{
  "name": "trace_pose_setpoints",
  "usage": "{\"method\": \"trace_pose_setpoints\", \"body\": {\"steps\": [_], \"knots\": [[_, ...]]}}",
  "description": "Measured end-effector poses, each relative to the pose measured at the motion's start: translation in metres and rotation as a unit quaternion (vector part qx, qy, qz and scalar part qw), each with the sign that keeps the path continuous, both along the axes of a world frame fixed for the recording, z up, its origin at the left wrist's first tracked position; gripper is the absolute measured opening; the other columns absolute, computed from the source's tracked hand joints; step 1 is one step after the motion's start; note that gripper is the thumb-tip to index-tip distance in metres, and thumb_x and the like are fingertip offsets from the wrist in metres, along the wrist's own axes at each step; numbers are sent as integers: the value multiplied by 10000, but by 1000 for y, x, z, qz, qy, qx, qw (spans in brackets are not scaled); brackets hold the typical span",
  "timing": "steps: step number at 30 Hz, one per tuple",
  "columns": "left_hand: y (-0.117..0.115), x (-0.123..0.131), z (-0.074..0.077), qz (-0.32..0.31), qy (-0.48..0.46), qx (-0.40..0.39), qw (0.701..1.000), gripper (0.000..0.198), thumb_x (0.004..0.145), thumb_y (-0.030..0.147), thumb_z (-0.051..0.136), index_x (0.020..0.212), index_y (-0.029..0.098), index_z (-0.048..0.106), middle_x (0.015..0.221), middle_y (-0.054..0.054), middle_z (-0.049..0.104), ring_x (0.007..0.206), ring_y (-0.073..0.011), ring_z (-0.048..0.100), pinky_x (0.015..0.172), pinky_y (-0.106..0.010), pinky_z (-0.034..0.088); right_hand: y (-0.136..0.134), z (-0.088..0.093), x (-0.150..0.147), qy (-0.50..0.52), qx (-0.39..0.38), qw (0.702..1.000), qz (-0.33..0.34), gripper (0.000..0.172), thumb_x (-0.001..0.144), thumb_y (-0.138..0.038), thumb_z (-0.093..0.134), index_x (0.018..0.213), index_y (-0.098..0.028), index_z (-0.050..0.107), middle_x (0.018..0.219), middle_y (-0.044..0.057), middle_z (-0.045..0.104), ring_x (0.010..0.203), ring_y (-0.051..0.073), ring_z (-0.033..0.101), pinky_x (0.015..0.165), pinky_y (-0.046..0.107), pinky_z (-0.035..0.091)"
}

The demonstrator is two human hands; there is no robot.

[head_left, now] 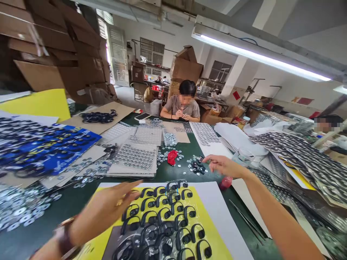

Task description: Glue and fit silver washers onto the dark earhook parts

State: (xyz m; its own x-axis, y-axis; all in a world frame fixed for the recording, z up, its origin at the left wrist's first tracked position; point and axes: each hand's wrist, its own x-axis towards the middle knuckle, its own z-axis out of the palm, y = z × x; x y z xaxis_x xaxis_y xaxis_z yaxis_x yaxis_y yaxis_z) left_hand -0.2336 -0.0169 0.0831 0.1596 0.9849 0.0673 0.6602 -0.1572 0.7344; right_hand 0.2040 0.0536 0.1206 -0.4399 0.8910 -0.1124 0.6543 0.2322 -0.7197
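Observation:
Several black ear-hook-shaped pieces [158, 214] lie in rows under or in clear film on a yellow and grey sheet [208, 213] in front of me. My left hand [108, 202], slightly blurred, hovers at the left edge of these rows with its fingers stretched out and apart. It wears a watch or bracelet [65, 236] on the wrist. Farther off, my right hand [221, 165] reaches towards a small pile of black parts [197, 166] mixed with metal washers. Its index finger is extended and the others are loosely bent; I see nothing held in it.
Red pieces [172, 157] lie amid washers beyond the sheet. Card stacks [134, 157] and loose washers [21, 206] are on the left. Tweezers [246, 220], a red-capped container [225, 182] and piled ear-hook sheets [300, 155] are on the right. A co-worker [183, 104] sits opposite.

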Motion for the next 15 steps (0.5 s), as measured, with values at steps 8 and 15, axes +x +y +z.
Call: {"method": "trace_pose_setpoints", "body": {"steps": [8, 15], "knots": [[29, 99, -30, -149, -275, -173, 934, 663, 772, 617, 595, 1208, 118, 594, 846, -99, 722, 801, -225, 695, 638, -310, 577, -55, -19, -114, 146, -113, 974, 130, 357, 907, -471, 512, 1106, -204, 640, 876, 67, 724, 721, 176, 675, 675, 287, 504], [76, 121, -73, -145, -169, -208, 953, 391, 899, 424, 556, 1115, 99, 590, 817, -64, 670, 724, -163, 676, 606, -271, 559, -72, -52, -66, 331, -57, 942, -3, 498, 759, -569, 697, 1105, -219, 619, 1055, 137, 720, 1020, 291, 650, 951, 457, 443]]}}
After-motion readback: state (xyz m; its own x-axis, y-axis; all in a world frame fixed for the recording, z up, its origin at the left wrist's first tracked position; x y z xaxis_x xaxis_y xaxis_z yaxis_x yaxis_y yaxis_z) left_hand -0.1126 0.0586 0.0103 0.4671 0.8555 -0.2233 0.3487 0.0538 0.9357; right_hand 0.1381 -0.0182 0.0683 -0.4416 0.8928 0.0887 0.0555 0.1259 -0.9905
